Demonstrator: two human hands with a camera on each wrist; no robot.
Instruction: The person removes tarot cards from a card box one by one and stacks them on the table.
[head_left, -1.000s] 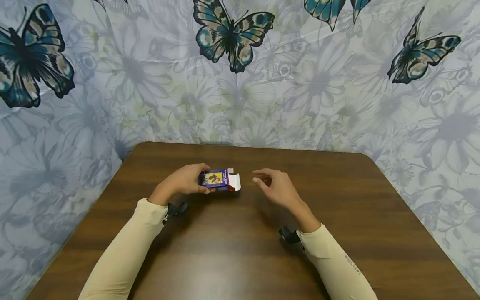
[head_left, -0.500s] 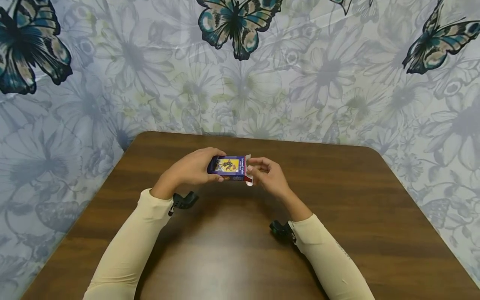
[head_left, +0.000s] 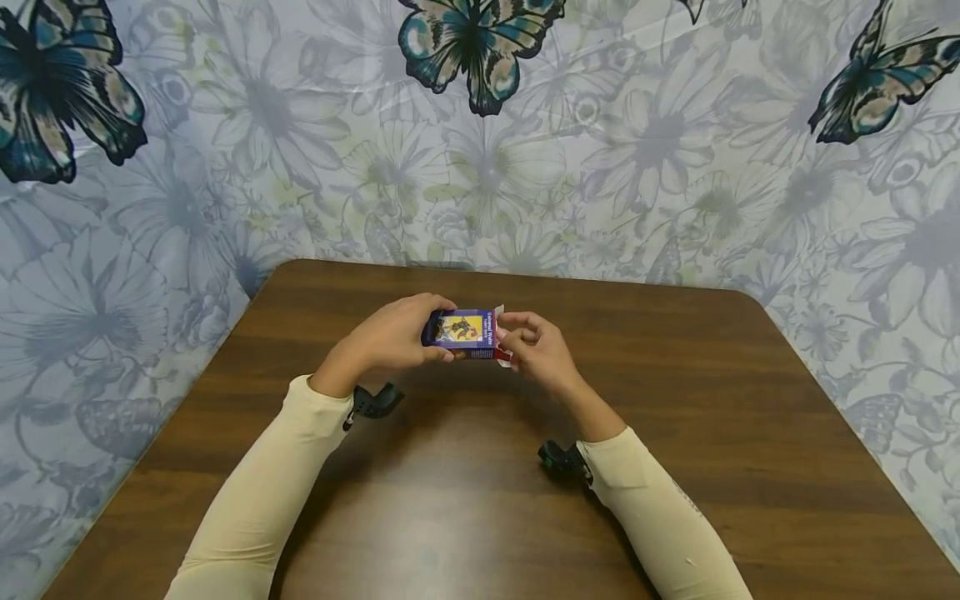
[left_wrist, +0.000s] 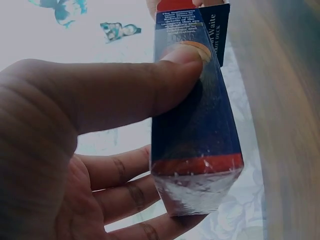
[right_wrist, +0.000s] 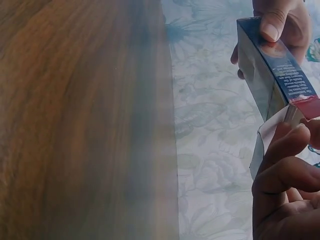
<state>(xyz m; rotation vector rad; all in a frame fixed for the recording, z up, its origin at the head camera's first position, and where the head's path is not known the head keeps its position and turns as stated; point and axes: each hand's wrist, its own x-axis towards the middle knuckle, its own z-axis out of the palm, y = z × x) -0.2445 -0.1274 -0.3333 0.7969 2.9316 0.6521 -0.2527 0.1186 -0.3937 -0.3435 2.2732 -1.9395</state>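
A small purple-and-yellow tarot card box [head_left: 461,329] is held above the table in the head view, its open end toward the right. My left hand [head_left: 393,333] grips its left end, with the thumb on the narrow side and the fingers behind. Clear wrap crinkles over the box's closed end [left_wrist: 195,195] in the left wrist view. At the open end, the curled fingers and thumb of my right hand [head_left: 543,354] pinch at the flaps. A white flap [right_wrist: 272,132] stands out beside those fingers in the right wrist view. The inside of the box is hidden.
A brown wooden table [head_left: 450,500] spreads beneath both forearms. Behind its far edge hangs a pale floral backdrop [head_left: 525,192] with printed butterflies. Each wrist carries a small black camera, such as the left camera [head_left: 377,402].
The left hand has shifted right and lifted the box a little, while the right hand has come left to its open end. During the last half second both hands have barely moved.
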